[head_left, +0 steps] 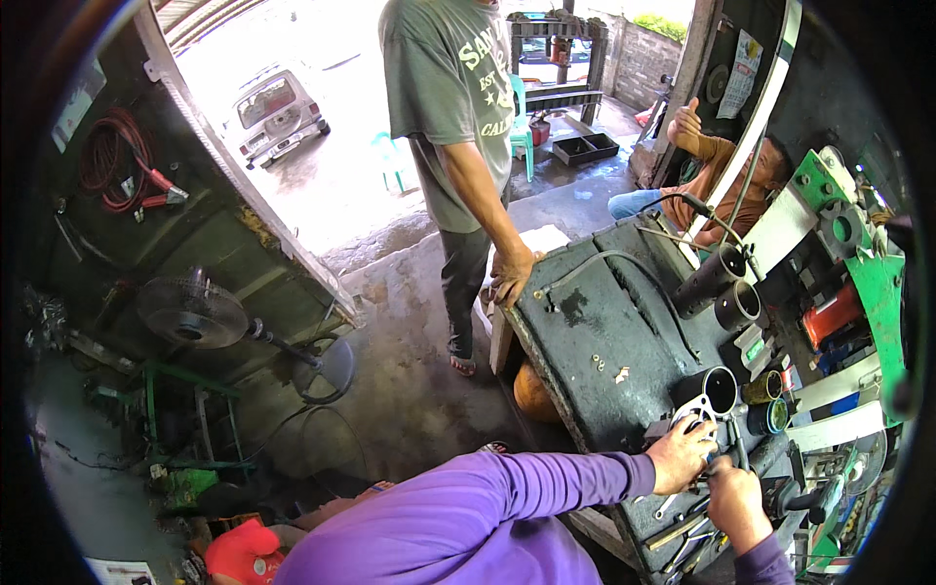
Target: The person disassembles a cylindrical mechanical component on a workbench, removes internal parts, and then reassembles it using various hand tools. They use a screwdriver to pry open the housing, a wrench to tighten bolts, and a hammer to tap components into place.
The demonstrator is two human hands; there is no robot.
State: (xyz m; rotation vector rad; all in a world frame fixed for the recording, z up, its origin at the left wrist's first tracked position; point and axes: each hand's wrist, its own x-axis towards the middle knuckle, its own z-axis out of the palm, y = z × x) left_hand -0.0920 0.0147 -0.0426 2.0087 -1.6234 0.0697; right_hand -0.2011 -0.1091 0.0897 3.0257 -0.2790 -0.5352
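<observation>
A silvery apertured bracket (693, 408) sits over the near part of the dark workbench (585, 331), just beside an open-mouthed cylindrical housing (689, 390); its visible end points away from the person, the full long axis masked; the left hand (680, 458) curls around its near side; the right hand (736, 502) is bent inward, its grip indiscernible; a yellowish tin (760, 389) and blue-rimmed tin (763, 419) stand rightward, contents unclear.

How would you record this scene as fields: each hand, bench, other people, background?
Left hand: touching silvery metal part
Right hand: beside the left, grip unclear
Bench: dark, bearing curved hose, black cylinder
Other people: standing person in grey shirt, hand on bench; another in brown shirt
Background: standing fan, vehicle outside
</observation>
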